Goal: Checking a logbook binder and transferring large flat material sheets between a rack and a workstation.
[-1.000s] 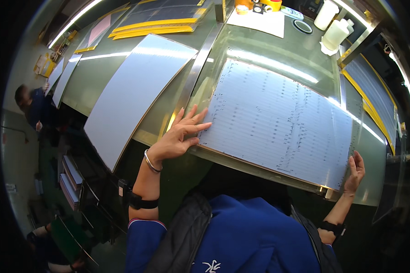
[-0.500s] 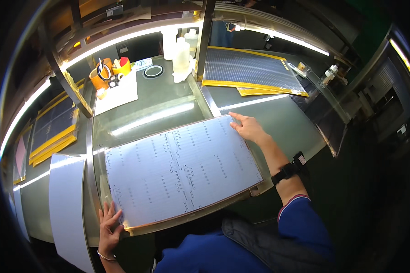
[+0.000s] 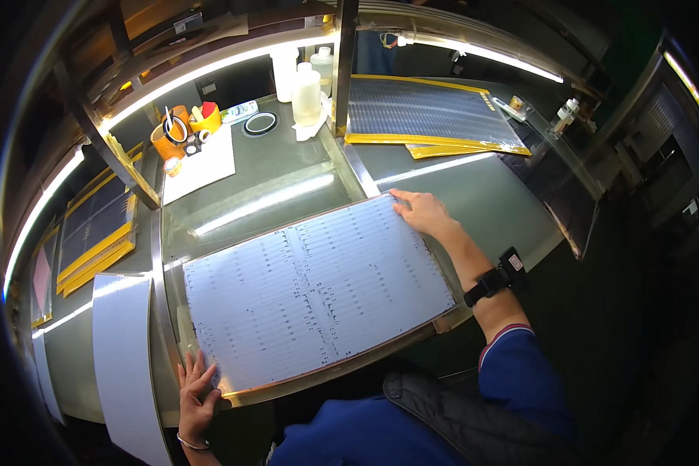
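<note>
- White panel (image 3: 318, 291) along the table's (image 3: 248, 182) near edge: its marks are too small to read.
- Right hand (image 3: 419, 212): its fingertips partly cover the panel's far right corner.
- Left hand (image 3: 197, 392): contact with the panel's near left corner is unclear; the picture's lower edge cuts off its forearm.
- Front bottle (image 3: 306, 97), far edge: partly hides 2 others.
- Grey sheet (image 3: 128, 349), near left: lower end cut off.

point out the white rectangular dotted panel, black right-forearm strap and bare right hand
White rectangular dotted panel (image 3: 316, 291): head view, middle of its face
Black right-forearm strap (image 3: 484, 288): head view, its band
Bare right hand (image 3: 425, 215): head view, back of the hand
</note>
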Demonstrator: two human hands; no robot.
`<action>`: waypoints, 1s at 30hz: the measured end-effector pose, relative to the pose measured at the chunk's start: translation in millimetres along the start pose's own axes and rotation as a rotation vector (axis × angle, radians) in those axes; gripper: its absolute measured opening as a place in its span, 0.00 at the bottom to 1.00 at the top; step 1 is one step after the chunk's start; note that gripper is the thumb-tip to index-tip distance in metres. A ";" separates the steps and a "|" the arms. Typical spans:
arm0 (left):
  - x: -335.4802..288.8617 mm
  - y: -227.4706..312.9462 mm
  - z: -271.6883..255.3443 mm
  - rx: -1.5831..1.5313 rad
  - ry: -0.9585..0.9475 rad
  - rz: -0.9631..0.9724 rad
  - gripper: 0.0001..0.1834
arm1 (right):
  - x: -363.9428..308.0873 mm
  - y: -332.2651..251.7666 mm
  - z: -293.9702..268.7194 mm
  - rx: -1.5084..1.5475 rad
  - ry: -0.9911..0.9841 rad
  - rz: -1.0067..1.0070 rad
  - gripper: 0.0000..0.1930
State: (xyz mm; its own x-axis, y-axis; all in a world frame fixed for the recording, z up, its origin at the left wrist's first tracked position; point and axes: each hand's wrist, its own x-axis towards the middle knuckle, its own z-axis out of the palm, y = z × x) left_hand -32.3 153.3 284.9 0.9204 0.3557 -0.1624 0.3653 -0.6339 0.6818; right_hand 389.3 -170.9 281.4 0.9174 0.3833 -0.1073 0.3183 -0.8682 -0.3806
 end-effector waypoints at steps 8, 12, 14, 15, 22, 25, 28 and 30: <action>0.9 -0.6 0.1 -0.008 -0.007 0.010 0.28 | 3.7 11.4 3.9 0.008 0.007 -0.026 0.20; 1.9 -0.8 -0.7 0.001 -0.014 0.004 0.28 | 4.0 14.5 2.0 0.013 -0.001 -0.021 0.20; -0.6 -0.9 -2.8 0.013 -0.033 0.010 0.30 | 5.9 13.0 1.3 -0.016 -0.049 -0.028 0.21; -5.1 0.2 -1.8 0.019 -0.025 -0.004 0.30 | 7.0 7.4 0.9 -0.009 -0.058 -0.041 0.21; -12.4 -9.6 14.7 0.472 0.043 0.160 0.28 | 13.1 31.8 32.0 -0.329 0.130 -0.347 0.27; -12.9 8.2 14.1 0.562 0.103 0.132 0.28 | -1.0 17.1 41.3 -0.256 0.084 -0.228 0.29; -9.1 24.2 25.4 0.676 0.173 0.096 0.30 | -0.9 20.5 48.9 -0.257 0.177 -0.227 0.29; 9.5 35.7 30.8 0.673 0.147 0.130 0.31 | -1.1 20.7 50.1 -0.267 0.187 -0.235 0.29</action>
State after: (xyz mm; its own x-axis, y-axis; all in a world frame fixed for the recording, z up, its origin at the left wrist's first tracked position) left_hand -6.2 112.9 285.7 0.9513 0.3076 0.0214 0.3046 -0.9481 0.0913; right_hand 382.9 -173.5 227.6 0.8322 0.5383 0.1329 0.5526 -0.8248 -0.1197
